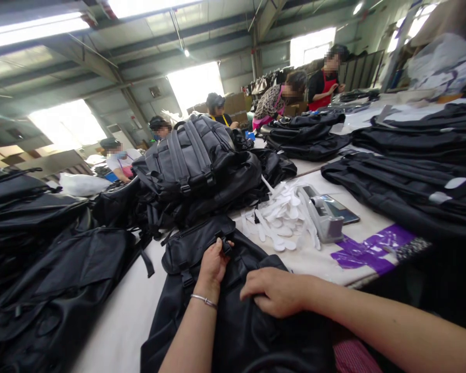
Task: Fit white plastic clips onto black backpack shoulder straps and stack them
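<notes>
A black backpack (233, 331) lies in front of me at the table's near edge, its top flap facing away. My left hand (213, 264), with a bracelet at the wrist, is closed on a black plastic buckle (227, 247) on the flap, the thumb on top. Another buckle (187, 276) hangs from the flap to the left. My right hand (274, 290) rests over the bag's right side, its fingers curled in against the dark fabric. Whatever those fingers hold is hidden from view.
Beyond the bag rises a pile of black backpacks (194, 150). White plastic strips (281, 215) lie beside a grey tape dispenser (326, 220) and a phone (339, 207). More bags (404, 186) lie to the right, others (73, 264) to the left. Several people work behind.
</notes>
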`<action>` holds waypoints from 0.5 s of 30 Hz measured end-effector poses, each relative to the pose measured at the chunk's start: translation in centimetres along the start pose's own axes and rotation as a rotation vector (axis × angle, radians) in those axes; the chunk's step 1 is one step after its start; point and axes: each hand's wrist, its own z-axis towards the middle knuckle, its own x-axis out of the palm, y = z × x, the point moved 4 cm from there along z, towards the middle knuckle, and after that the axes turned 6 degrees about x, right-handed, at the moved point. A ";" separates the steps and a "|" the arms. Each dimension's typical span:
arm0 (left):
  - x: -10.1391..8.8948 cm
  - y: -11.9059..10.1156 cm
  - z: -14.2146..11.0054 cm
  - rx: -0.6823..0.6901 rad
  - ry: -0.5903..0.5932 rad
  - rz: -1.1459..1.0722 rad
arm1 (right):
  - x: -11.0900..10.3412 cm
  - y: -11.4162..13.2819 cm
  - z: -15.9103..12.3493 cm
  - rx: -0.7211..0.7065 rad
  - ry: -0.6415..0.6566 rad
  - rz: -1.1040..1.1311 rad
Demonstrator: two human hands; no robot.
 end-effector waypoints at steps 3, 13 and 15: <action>0.0 -0.1 -0.1 0.005 0.020 0.005 | -1.1 -2.1 2.4 0.246 -0.286 0.195; 0.2 0.2 -0.1 0.043 0.096 0.084 | 3.1 -5.6 8.1 0.869 -0.310 0.879; 0.3 0.3 -0.1 0.054 0.094 0.122 | 3.4 -6.2 8.0 0.900 -0.342 0.925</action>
